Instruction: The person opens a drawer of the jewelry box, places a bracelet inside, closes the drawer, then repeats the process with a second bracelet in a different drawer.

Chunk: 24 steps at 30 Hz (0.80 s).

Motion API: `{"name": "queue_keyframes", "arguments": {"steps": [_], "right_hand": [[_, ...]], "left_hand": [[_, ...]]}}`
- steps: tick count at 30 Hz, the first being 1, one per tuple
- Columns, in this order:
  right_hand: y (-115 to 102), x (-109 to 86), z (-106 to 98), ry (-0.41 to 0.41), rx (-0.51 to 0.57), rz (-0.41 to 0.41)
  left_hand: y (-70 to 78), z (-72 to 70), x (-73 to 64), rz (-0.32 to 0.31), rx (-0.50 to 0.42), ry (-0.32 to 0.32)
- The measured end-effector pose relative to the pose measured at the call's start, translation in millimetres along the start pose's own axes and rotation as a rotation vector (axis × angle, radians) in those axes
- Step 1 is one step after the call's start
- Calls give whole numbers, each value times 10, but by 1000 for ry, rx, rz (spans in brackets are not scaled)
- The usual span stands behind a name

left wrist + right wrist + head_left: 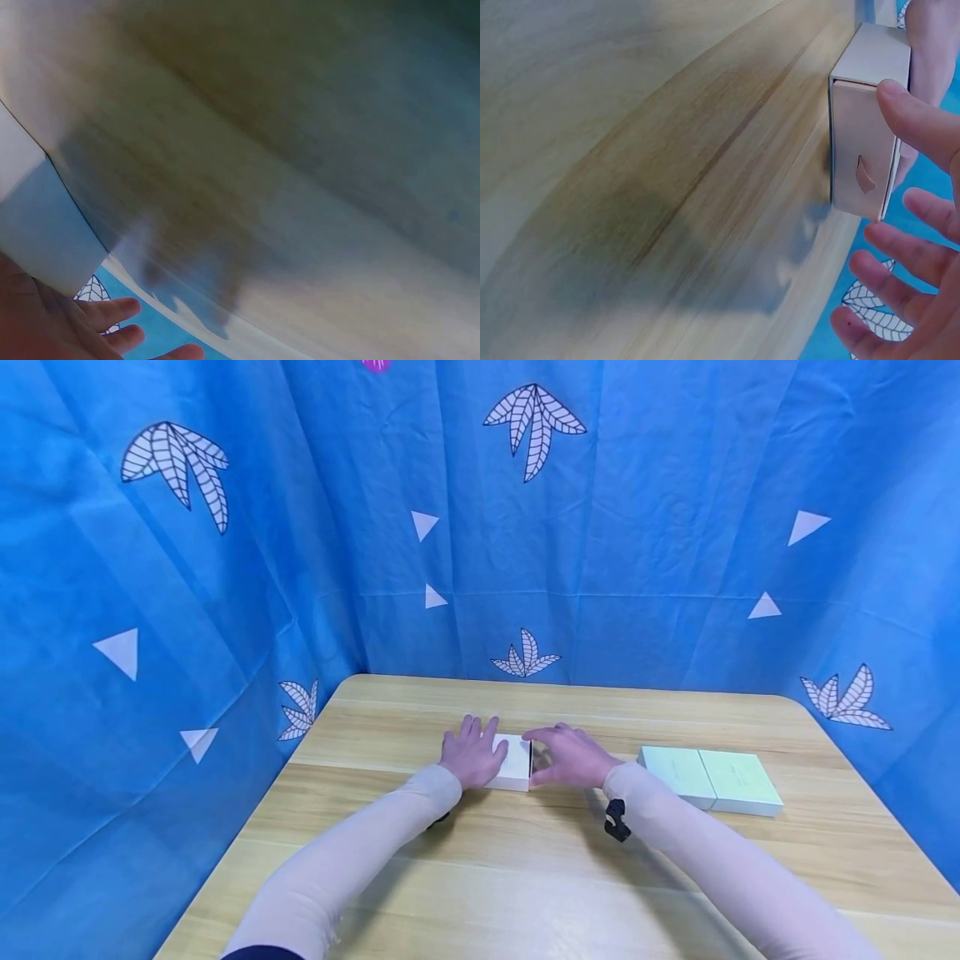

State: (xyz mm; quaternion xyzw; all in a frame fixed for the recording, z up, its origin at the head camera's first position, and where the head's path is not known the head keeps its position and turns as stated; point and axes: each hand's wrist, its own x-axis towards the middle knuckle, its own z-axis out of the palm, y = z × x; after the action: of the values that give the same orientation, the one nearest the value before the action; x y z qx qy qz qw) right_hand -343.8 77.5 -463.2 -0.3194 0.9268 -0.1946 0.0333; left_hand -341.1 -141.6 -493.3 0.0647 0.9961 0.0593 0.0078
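A small white box (513, 765) lies on the wooden table between my two hands. My left hand (474, 755) rests over its left part, fingers stretched out past the far side. In the left wrist view the box (56, 214) appears beside the left hand (52, 319). My right hand (572, 757) is at the box's right end, thumb and fingers spread apart. The right wrist view shows the thumb of the right hand (922, 225) at the edge of the end face, which has a small pull tab (865, 175). Whether the other fingertips touch the box is unclear.
Two pale green boxes (678, 774) (741, 779) lie side by side on the table, right of my right hand and close to that forearm. Blue patterned curtains (600, 527) hang behind and along both sides of the wooden table (480, 893).
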Motion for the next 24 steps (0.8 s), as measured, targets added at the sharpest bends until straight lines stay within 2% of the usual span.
{"name": "queue_keyframes", "arguments": {"steps": [6, 12, 19, 24], "right_hand": [[3, 7, 2, -2, 11, -2], [-10, 7, 13, 31, 10, -22], [-31, 29, 53, 64, -19, -13], [-30, 28, 63, 67, -19, -5]], "left_hand": [[-12, 24, 17, -4, 9, -10], [-12, 38, 40, -12, 20, -31], [-15, 58, 36, -4, 21, -2], [-10, 41, 22, -7, 16, -4]]}}
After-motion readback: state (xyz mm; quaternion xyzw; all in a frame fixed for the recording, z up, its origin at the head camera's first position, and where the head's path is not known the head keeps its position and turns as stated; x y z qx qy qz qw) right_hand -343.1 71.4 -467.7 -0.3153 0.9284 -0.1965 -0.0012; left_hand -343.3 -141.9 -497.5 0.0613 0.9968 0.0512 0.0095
